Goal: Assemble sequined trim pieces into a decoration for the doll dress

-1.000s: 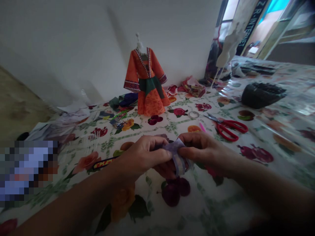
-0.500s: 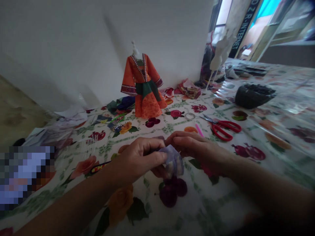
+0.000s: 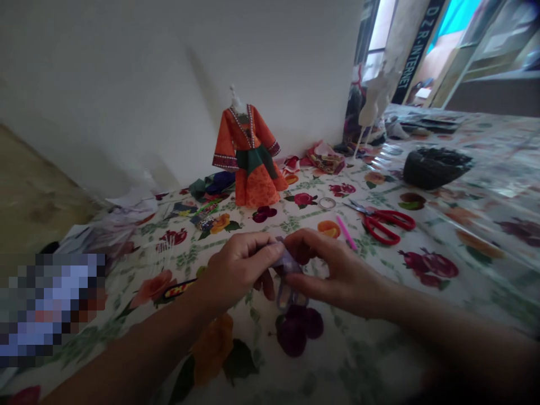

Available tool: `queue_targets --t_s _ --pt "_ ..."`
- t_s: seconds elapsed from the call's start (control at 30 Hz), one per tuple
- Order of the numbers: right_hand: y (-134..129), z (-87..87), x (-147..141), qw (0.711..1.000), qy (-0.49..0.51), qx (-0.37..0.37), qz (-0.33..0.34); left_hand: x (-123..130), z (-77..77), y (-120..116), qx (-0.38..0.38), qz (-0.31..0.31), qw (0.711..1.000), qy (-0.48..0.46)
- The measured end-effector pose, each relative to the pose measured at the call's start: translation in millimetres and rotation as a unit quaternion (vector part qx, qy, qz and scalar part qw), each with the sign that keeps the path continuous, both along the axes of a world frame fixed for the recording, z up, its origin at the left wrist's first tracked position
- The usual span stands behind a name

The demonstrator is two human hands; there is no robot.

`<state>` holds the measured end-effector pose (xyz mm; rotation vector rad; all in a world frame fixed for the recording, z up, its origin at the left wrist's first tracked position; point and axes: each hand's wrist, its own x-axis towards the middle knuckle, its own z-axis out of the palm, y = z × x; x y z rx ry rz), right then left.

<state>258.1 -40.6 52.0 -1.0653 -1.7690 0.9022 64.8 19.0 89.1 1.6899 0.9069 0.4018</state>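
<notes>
Between my hands, low over the flowered tablecloth (image 3: 270, 371), is a small piece of pale lilac fabric (image 3: 291, 295) with lighter bands, its lower end hanging loose. My left hand (image 3: 244, 264) pinches its upper left edge between thumb and fingers. From the other side my right hand (image 3: 327, 267) is closed round the fabric, the thumb across its front and the fingers curled behind. The fingertips partly hide the cloth. Beyond them stands a miniature dress form wearing an orange and green dress (image 3: 248, 152) with wide trimmed sleeves.
Red-handled scissors (image 3: 386, 222), a tape roll (image 3: 327, 203) and a pink stick (image 3: 346, 232) lie right of my hands. A yellow-and-red cutter (image 3: 179, 289) is near my left forearm. Farther right sit a black bundle (image 3: 436, 167) and a bare dress form (image 3: 371, 107). Fabric scraps (image 3: 323, 157) line the wall.
My right hand has closed onto the lilac fabric, its thumb now in front. The fabric's loose end hangs lower and narrower. The camera view has shifted slightly.
</notes>
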Motion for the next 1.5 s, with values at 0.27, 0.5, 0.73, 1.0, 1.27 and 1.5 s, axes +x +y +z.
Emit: queue_targets --t_s 0.27,0.5,0.73,1.0,1.27,1.5 --pt "3 -9.9 -1 0.984 0.099 -0.144 0.04 -2 0.9 -4 0.01 -0.005 1.0 -0.012" --pt "10 -18.5 2 0.883 0.345 -0.305 0.093 -3 7.8 -10 0.079 -0.011 0.996 -0.033" --pt "11 -14.5 5 0.804 0.464 -0.345 0.138 -1 5.5 -10 0.145 0.045 0.986 -0.061" --pt "10 -17.4 0 0.818 0.447 -0.35 0.094 3 4.0 -17 0.202 0.022 0.979 0.004" --pt "11 -13.2 2 0.816 0.47 -0.32 0.103 4 -6.9 -9 0.122 0.078 0.989 -0.027" --pt "14 -9.1 2 0.828 0.464 -0.307 0.065 8 -11.6 -5 -0.054 0.013 0.995 -0.08"
